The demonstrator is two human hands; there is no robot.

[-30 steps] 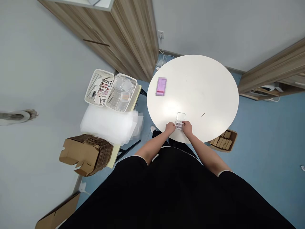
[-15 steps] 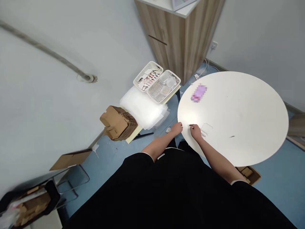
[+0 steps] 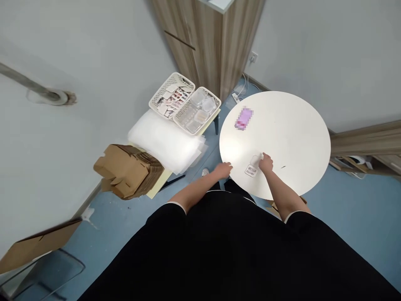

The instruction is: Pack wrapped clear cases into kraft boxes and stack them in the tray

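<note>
A: What do we have at the round counter (image 3: 291,125)?

B: We have a person at its near edge, the left hand (image 3: 223,170) open at the rim, fingers loosely together, holding nothing we can see. The right hand (image 3: 266,163) curls just beside a small translucent plastic piece (image 3: 256,159); we cannot tell whether it is pinching it.

A: And just below that?

B: A white printed card (image 3: 251,170), its dark type too small to read, lies on the smooth white top beside the piece, toward the near edge.

A: How far along are we?

B: Judging by how things lie, we would say early. Only these two items and a blurred pink box (image 3: 243,118) lie on the counter, the box toward the far left edge.

A: What is left?

B: Two white lattice baskets (image 3: 184,104) on a pale yellow side table (image 3: 158,190) hold printed cards and clear trays. Beside them lie glossy foam sheets (image 3: 166,142) and stacked corrugated cardboard blanks (image 3: 128,171), with no built carton in view.
</note>
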